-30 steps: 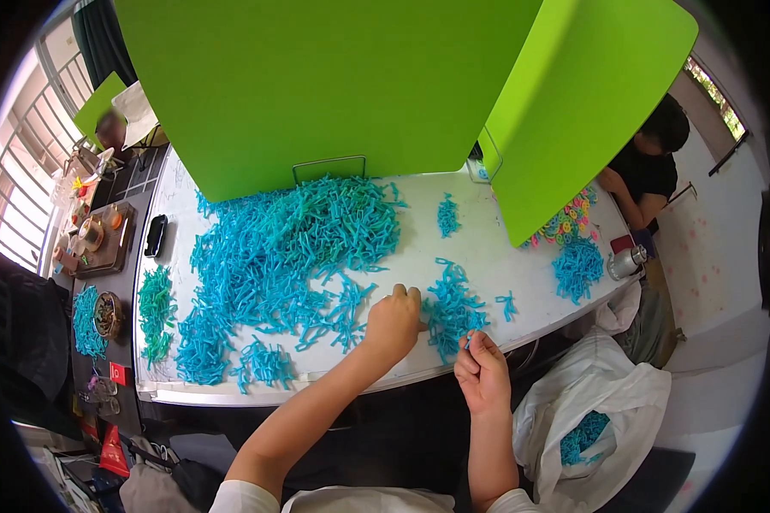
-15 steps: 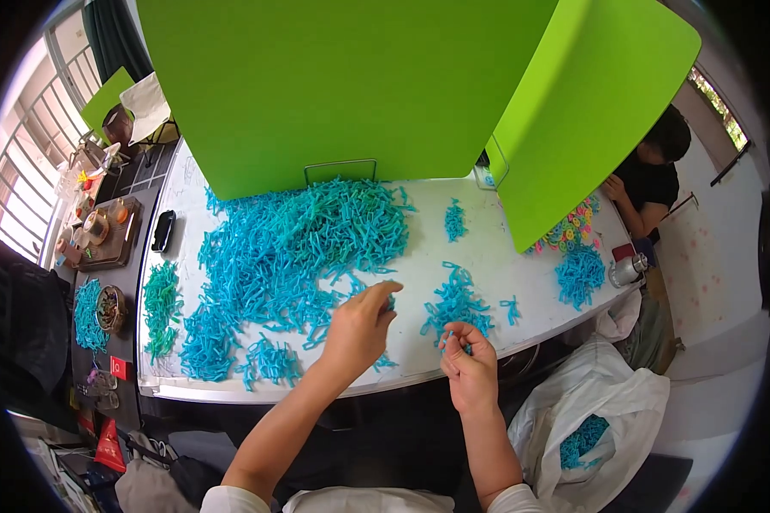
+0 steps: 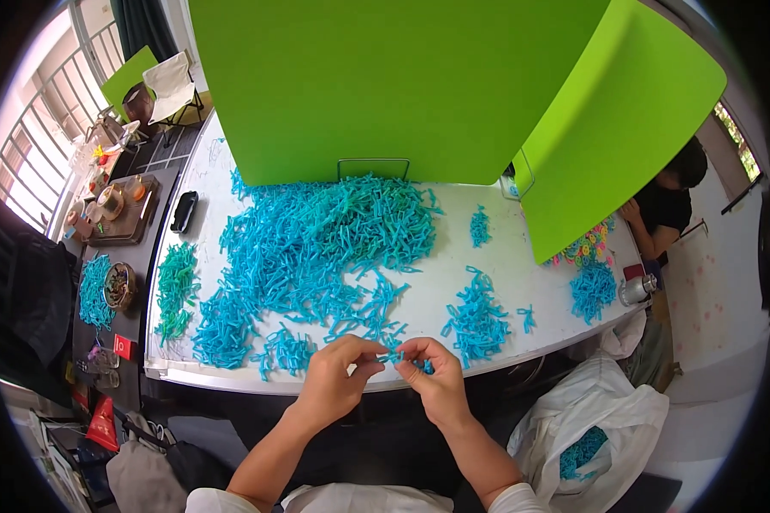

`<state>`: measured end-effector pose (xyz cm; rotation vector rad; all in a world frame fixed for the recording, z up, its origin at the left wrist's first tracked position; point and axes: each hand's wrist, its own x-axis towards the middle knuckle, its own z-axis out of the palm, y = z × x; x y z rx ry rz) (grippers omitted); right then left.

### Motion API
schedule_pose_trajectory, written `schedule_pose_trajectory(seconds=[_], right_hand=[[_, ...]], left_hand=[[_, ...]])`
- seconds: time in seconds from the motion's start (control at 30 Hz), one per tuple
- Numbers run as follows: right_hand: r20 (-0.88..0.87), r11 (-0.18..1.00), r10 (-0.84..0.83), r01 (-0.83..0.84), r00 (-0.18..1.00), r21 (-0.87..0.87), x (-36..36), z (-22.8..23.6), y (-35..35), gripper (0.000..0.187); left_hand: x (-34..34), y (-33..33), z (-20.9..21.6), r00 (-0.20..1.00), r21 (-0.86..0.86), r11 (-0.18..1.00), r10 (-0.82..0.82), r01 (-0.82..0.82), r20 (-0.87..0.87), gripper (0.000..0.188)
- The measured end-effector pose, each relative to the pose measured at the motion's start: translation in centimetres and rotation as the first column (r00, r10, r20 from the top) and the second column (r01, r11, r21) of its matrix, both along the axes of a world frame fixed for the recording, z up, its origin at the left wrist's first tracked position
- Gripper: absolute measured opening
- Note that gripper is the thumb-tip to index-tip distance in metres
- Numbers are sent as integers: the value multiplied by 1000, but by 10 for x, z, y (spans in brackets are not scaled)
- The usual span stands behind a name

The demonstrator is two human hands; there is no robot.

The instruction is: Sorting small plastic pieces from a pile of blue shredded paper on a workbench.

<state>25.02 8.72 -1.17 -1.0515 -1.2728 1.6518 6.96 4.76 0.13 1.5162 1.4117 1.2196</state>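
Observation:
My left hand (image 3: 337,378) and my right hand (image 3: 438,386) meet over the table's front edge, fingertips almost touching. Both are closed in a pinch on a small blue plastic strip (image 3: 392,357), partly hidden by the fingers. A few more blue bits show under the right fingers. Beyond the hands spreads a large heap of blue and teal plastic strips (image 3: 316,239). A smaller blue pile (image 3: 477,323) lies to the right of my right hand, and another little pile (image 3: 287,349) is left of my left hand.
A green upright panel (image 3: 376,94) stands behind the heap, and a second green panel (image 3: 616,128) angles off right. Past it sits another person (image 3: 667,201). A white sack (image 3: 624,410) with blue strips is at lower right. A black tray (image 3: 184,212) lies left.
My left hand has come back from the heap toward the table edge. The right hand has moved left and down to meet it. The view has shifted slightly.

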Motion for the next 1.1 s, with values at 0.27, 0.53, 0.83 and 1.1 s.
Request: schedule_pose_trajectory(seconds=[0.27,0.53,0.83,1.1], right_hand=[[165,961,9,-54,986,272,5,15,3,16],[33,970,209,-211,977,119,3,12,3,17],[31,960,267,-269,963,77,6,6,7,15],[168,850,524,-526,835,-32,5,20,32,13]], left_hand=[[-13,-1,-12,990,204,979,52,-24,-130,20],[-9,-13,-32,777,-229,935,-70,269,626,6],[-6,-13,-33,762,-237,934,-54,267,646,3],[3,-19,-24,875,-339,918,-17,206,484,8]])
